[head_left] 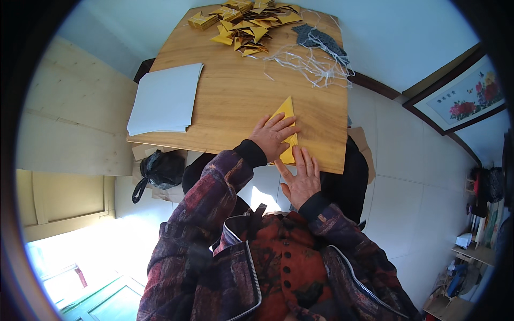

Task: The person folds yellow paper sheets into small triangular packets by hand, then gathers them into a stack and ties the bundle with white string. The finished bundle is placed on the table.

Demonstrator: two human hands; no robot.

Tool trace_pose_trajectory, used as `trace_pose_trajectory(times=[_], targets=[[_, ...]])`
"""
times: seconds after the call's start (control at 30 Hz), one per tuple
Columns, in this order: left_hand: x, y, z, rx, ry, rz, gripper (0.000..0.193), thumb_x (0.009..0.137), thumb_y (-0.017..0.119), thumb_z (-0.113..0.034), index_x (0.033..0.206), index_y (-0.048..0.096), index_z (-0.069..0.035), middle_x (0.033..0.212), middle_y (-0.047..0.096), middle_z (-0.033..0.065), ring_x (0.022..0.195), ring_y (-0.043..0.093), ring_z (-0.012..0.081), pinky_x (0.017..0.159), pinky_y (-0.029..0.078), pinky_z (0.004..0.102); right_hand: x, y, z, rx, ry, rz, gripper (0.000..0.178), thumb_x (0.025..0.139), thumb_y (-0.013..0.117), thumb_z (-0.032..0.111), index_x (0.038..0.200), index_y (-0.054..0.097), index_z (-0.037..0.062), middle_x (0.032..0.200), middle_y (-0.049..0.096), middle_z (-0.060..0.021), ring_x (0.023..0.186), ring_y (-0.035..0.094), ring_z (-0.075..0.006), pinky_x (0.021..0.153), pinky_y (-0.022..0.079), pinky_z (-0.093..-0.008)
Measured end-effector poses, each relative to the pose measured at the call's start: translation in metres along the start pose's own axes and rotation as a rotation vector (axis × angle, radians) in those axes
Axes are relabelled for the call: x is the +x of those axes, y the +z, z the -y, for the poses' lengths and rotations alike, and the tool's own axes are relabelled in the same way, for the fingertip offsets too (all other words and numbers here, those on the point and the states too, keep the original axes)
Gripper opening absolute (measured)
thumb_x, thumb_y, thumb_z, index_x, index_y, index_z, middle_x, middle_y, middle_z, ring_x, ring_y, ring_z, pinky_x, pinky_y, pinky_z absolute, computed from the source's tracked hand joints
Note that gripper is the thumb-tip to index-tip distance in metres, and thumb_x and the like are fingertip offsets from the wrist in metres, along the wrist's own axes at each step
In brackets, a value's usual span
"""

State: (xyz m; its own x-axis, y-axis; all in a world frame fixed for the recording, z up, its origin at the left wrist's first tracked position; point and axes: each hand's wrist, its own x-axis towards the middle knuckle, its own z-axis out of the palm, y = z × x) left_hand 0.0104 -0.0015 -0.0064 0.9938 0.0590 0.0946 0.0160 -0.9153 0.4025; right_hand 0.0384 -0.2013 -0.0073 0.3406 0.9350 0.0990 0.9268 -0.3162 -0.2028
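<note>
A yellow paper folded into a triangle point(286, 109) lies near the front edge of the wooden table point(235, 96). My left hand point(273, 134) rests flat on it, fingers spread, pressing it down. My right hand point(301, 178) lies flat at the table's front edge, its fingertips touching the lower part of the yellow paper. Neither hand grips anything. Most of the paper's lower half is hidden under my hands.
A stack of white sheets point(165, 99) overhangs the table's left edge. A pile of folded yellow pieces point(246, 24) sits at the far side, with white strings point(310, 64) and a dark grey mesh piece point(320, 38) beside it. A black bag point(160, 170) lies on the floor.
</note>
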Motion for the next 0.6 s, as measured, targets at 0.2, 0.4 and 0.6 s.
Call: trace_pose_trajectory(times=[0.2, 0.4, 0.6], targets=[[0.003, 0.001, -0.001, 0.045, -0.021, 0.020, 0.053, 0.083, 0.063, -0.024, 0.133, 0.049, -0.024, 0.146, 0.040, 0.0006, 0.138, 0.030, 0.0252, 0.112, 0.021, 0.0470, 0.005, 0.001, 0.010, -0.063, 0.004, -0.040, 0.074, 0.078, 0.069, 0.029, 0.144, 0.037, 0.0344, 0.150, 0.018, -0.0245, 0.138, 0.015, -0.0468, 0.110, 0.018, -0.0568], [0.003, 0.000, 0.000, 0.015, -0.034, 0.038, 0.054, 0.082, 0.064, -0.021, 0.133, 0.049, -0.023, 0.148, 0.037, 0.0022, 0.139, 0.028, 0.0273, 0.111, 0.023, 0.0486, -0.003, -0.019, -0.007, 0.221, -0.048, -0.148, 0.072, 0.074, 0.071, 0.016, 0.140, 0.043, 0.0178, 0.145, 0.030, -0.0217, 0.131, 0.031, -0.0469, 0.106, 0.030, -0.0525], [0.020, 0.003, -0.006, -0.103, 0.010, 0.036, 0.056, 0.083, 0.064, -0.023, 0.136, 0.046, -0.024, 0.151, 0.032, 0.0035, 0.143, 0.020, 0.0312, 0.113, 0.020, 0.0525, -0.007, -0.030, -0.030, 0.260, 0.093, -0.260, 0.068, 0.072, 0.071, 0.011, 0.134, 0.044, 0.0025, 0.144, 0.034, -0.0186, 0.132, 0.035, -0.0384, 0.107, 0.032, -0.0468]])
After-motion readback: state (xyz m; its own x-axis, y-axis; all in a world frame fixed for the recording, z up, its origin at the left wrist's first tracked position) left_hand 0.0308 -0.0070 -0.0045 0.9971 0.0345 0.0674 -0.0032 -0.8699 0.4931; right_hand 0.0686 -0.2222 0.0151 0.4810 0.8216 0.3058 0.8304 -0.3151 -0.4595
